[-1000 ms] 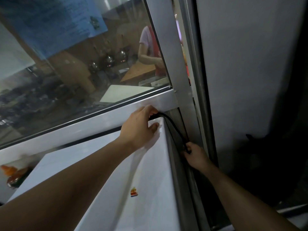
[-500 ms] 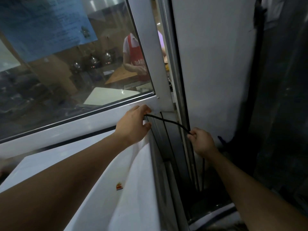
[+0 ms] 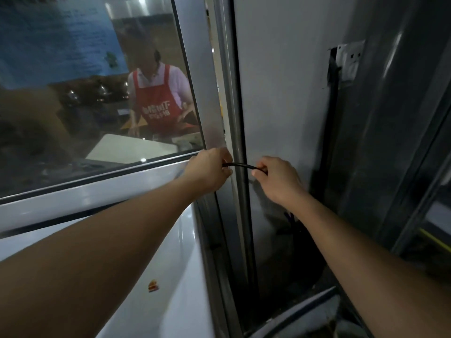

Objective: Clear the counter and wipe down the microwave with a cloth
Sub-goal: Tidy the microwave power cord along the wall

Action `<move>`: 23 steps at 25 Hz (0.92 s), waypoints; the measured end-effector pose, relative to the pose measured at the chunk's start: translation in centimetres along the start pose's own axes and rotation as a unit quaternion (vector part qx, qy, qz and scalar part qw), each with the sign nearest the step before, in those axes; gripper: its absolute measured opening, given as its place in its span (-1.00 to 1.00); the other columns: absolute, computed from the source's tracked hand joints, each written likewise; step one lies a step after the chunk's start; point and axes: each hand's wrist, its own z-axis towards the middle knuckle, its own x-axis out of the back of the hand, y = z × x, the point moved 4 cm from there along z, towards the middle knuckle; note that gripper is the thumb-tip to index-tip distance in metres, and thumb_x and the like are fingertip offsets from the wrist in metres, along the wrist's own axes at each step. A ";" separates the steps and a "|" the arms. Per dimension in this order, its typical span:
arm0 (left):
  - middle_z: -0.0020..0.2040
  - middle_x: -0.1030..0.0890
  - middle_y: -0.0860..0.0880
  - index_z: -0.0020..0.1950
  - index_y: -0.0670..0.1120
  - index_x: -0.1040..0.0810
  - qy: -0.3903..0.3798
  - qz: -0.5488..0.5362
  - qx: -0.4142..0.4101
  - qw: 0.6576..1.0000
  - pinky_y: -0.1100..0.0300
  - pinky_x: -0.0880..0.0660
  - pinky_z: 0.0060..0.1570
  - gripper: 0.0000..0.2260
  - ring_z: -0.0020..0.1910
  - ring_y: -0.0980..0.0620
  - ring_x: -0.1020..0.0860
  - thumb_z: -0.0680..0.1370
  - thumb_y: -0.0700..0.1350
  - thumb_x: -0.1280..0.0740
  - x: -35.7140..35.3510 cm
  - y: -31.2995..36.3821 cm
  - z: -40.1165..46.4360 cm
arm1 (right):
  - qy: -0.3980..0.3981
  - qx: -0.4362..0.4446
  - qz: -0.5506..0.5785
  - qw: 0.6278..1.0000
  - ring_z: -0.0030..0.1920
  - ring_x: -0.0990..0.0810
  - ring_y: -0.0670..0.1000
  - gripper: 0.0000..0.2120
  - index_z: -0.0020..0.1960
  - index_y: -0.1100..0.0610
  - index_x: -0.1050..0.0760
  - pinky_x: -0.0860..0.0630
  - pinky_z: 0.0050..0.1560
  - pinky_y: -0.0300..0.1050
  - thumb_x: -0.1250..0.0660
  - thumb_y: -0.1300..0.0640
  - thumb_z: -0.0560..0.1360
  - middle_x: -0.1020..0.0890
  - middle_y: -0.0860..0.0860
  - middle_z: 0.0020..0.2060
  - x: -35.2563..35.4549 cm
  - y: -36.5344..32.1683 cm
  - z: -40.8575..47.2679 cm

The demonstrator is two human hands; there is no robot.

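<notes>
Black and thin, a light, limp cord (image 3: 240,165) is held pinched between the left hand (image 3: 211,170) and right hand (image 3: 277,178) above the white microwave's (image 3: 175,276) back corner, best gripped near its ends.

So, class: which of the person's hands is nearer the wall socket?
Right. The right hand is below and left of the wall socket; the left hand is farther left, by the window frame.

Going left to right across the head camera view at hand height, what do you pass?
Window glass → left hand → black cable → right hand → grey wall → wall socket, higher up.
</notes>
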 end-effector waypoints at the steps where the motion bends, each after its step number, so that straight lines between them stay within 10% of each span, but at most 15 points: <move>1: 0.00 -0.64 -0.06 0.07 -0.02 -0.56 0.008 -0.012 0.004 1.000 -0.02 -0.55 0.04 -0.86 0.00 -0.08 -0.58 0.52 -0.08 -0.32 0.1 0.0 0.2 | 0.000 0.006 -0.006 1.000 -0.14 -0.53 0.05 -0.86 -0.20 0.01 -0.44 -0.44 -0.14 -0.08 -0.25 0.08 0.55 -0.58 0.00 -0.21 0.4 -0.5 0.0; 10: -0.15 -0.63 -0.02 -0.09 -0.01 -0.59 0.068 -0.069 0.001 0.995 -0.02 -0.57 -0.06 -0.92 -0.11 -0.05 -0.58 0.54 -0.09 -0.30 2.7 -1.2 -0.3 | -0.043 -0.018 0.052 0.998 -0.11 -0.53 -0.02 -0.94 -0.08 0.05 -0.47 -0.47 -0.11 -0.13 -0.24 0.15 0.55 -0.56 -0.04 -0.16 -2.1 1.8 -0.8; 16: -0.13 -0.65 -0.05 -0.11 -0.06 -0.58 0.113 -0.133 0.033 0.984 0.01 -0.56 0.00 -0.91 -0.09 -0.05 -0.60 0.55 -0.14 -0.29 4.6 -2.8 -0.6 | -0.030 -0.100 0.138 0.985 -0.34 -0.52 -0.03 -0.70 -0.33 0.03 -0.39 -0.38 -0.40 -0.38 -0.21 0.21 0.57 -0.53 -0.04 -0.39 -4.4 5.5 -2.3; 23: -0.01 -0.60 -0.03 0.06 -0.04 -0.56 0.089 0.002 -0.106 0.990 -0.02 -0.55 -0.02 -0.86 -0.02 -0.04 -0.55 0.55 -0.08 -0.26 7.7 4.0 -0.6 | 0.047 -0.057 0.225 0.972 -0.31 -0.60 0.00 -0.76 -0.26 0.08 -0.44 -0.64 -0.15 -0.08 -0.18 0.19 0.58 -0.57 0.05 -0.34 1.3 -0.4 -0.1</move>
